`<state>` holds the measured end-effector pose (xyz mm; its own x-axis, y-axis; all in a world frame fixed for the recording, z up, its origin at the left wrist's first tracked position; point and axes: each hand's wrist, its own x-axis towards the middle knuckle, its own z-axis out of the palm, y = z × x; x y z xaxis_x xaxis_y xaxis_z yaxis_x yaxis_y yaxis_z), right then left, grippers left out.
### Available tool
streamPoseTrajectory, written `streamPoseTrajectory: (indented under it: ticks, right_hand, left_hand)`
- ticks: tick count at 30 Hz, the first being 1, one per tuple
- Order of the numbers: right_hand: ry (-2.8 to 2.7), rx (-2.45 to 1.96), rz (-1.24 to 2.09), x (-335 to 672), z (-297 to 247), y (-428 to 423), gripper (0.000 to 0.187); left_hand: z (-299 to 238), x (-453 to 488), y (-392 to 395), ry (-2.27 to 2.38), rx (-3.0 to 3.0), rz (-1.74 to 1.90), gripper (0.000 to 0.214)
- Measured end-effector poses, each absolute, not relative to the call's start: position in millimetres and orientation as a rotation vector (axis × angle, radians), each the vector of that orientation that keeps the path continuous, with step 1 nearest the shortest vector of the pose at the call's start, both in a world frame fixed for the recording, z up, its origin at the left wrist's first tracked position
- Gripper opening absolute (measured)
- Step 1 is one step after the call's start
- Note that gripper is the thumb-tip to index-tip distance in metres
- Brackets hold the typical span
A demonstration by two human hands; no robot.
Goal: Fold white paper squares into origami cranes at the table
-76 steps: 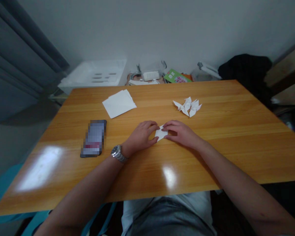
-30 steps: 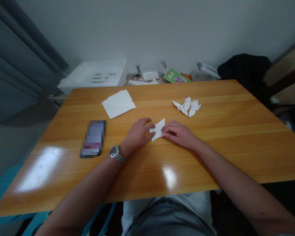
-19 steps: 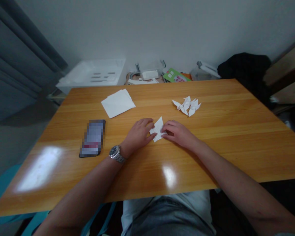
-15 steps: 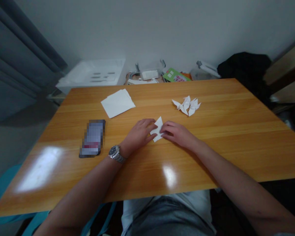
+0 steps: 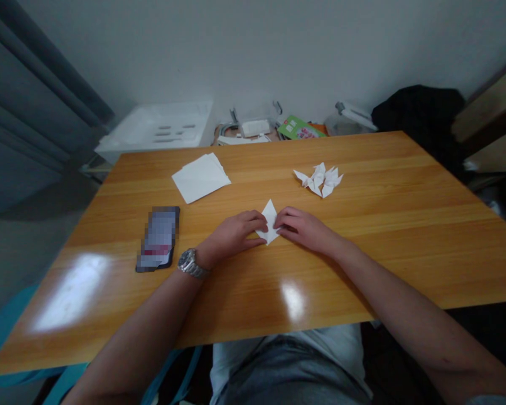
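A small folded piece of white paper (image 5: pixel 270 218), shaped like a kite with its point facing away from me, lies on the wooden table (image 5: pixel 244 292). My left hand (image 5: pixel 240 229), with a metal watch on its wrist, closes on the paper's left side with bent fingers and thumb. At the right side, my right hand (image 5: pixel 297 226) pinches the paper's edge with curled fingers. The fingertips cover both side corners. Beyond my right hand sit several folded paper figures (image 5: pixel 319 180), bunched together with pointed tips.
White paper sheets (image 5: pixel 201 179) lie stacked at the back left, with a phone (image 5: pixel 160 236) nearer on the left. Behind the table are a white tray (image 5: pixel 160 126), a green booklet (image 5: pixel 299 128) and assorted small items. A dark cloth heap (image 5: pixel 419 112) is at the right.
My left hand has shifted left and slightly down along the paper. The folded paper has turned a little, its tip now further left. My right hand stays nearly in place.
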<state>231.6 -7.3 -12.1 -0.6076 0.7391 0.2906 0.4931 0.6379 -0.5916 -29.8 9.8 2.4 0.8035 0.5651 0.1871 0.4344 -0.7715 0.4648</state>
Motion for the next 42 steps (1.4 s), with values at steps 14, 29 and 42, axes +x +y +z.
streamPoseTrajectory:
  ticks: [14, 29, 42]
  right_hand:
    - [-2.324, -0.924, 0.668, 230.7, -10.2, -9.9, 0.023]
    - [-2.319, -0.935, 0.698, 231.4, -8.2, -10.5, 0.019]
    - [-2.31, -0.923, 0.708, 231.3, -8.5, -10.9, 0.019]
  left_hand:
    - [2.7, -29.5, 9.8, 0.708, 2.551, 0.505, 0.021]
    - [3.4, -29.4, 9.0, 0.716, 2.565, 0.476, 0.02]
    - [3.7, -26.9, 8.3, 0.72, 2.607, 0.443, 0.021]
